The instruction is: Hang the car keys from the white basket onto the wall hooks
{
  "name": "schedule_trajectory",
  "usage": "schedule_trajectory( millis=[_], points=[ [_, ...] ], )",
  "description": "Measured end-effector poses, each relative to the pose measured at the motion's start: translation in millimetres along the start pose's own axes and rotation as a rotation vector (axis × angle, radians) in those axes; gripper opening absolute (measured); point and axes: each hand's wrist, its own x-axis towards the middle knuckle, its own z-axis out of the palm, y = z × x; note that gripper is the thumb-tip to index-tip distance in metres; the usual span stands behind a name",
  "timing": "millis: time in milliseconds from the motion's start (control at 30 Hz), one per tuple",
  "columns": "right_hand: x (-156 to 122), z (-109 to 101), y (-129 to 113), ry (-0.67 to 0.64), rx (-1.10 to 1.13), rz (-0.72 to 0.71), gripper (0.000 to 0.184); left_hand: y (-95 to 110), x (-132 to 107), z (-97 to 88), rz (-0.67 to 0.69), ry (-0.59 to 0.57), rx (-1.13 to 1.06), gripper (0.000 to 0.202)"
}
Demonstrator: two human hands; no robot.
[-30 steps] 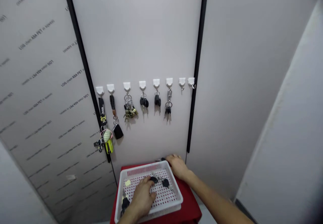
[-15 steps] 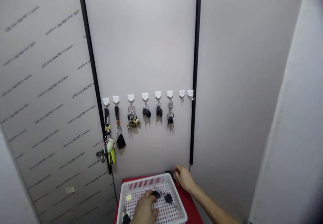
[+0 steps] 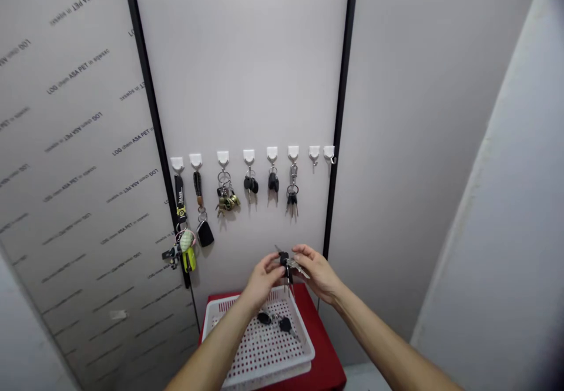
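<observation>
Above the far right part of the basket, my left hand (image 3: 263,279) and my right hand (image 3: 314,268) both hold a bunch of keys (image 3: 285,259) with black heads and silver blades. My left fingers pinch it from the left; my right fingers are closed on its other side, by a silver key. Below, in the white plastic basket (image 3: 304,344), lie more black-headed keys (image 3: 285,324). On the wall, several key bunches hang from white hooks, among them a bunch with brass keys (image 3: 228,203) and a bunch on a clip (image 3: 292,198).
The basket stands on a red surface (image 3: 324,358) against the wall. Two white hooks at the right, one of them at the black strip (image 3: 329,153), carry no keys. At the left hang a black lanyard (image 3: 180,194) with a green tag and a braided strap (image 3: 198,188).
My left hand has risen out of the basket and my right hand has come up from beside it. Both have met around the bunch of keys. The view has shifted slightly.
</observation>
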Motion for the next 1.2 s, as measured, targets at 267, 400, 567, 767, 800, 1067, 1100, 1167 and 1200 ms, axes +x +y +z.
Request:
schedule_trajectory(
  millis=[267, 400, 567, 767, 800, 1067, 1100, 1167, 1200],
  points=[
    [0.5, 10.2, -0.7, -0.006, 0.063, -0.001, 0.024, 16.6, -2.3, 0.1, 0.023, 0.080, 0.013, 0.022],
    [1.1, 4.0, 0.4, -0.010, 0.003, -0.016, 0.019, 25.1, -0.2, 1.2, 0.069, 0.120, 0.089, 0.011],
    [2.1, -7.6, -0.1, 0.063, -0.423, -0.200, 0.016, 37.0, 3.0, 2.1, 0.151, 0.105, 0.298, 0.006],
    [-5.7, -3.1, -6.1, -0.136, -0.883, -0.439, 0.024, 42.1, -0.6, 5.6, 0.312, -0.032, 0.696, 0.010],
    [-7.5, -2.1, -7.1, -0.146, -0.948, -0.435, 0.022, 42.1, -1.5, 6.1, 0.332, -0.042, 0.746, 0.010],
    [-16.9, -4.1, -11.0, 0.024, -1.365, -0.607, 0.011, 43.9, 2.0, 12.9, 0.365, 0.046, 0.974, 0.012],
    [-16.4, -4.6, -10.5, 0.011, -1.328, -0.597, 0.012, 45.9, 2.7, 14.5, 0.367, 0.069, 0.984, 0.012],
    [-13.9, -5.5, -8.6, -0.041, -1.177, -0.530, 0.015, 50.6, 3.4, 17.8, 0.372, 0.099, 0.987, 0.012],
    [-12.3, -5.9, -7.7, -0.060, -1.081, -0.497, 0.015, 53.0, 3.6, 19.3, 0.375, 0.106, 0.976, 0.012]
  ],
)
